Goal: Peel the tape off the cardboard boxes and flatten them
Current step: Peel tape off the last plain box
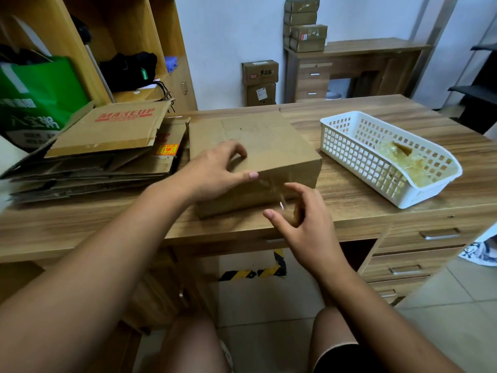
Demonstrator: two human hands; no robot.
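A closed brown cardboard box [269,146] sits on the wooden desk [363,195] near its front edge. My left hand [215,170] rests on the box's top near the front corner, fingers curled on the cardboard and thumb stretched along the front edge. My right hand [298,219] is just in front of the box and pinches a strip of clear tape [278,192]. The strip runs up from my fingers to the box's front face.
A stack of flattened cardboard [107,146] lies left of the box, the top piece printed MAKEUP. A white plastic basket [376,157] holding crumpled tape stands to the right. More boxes [259,82] stand by the far wall. Desk drawers [419,251] are at lower right.
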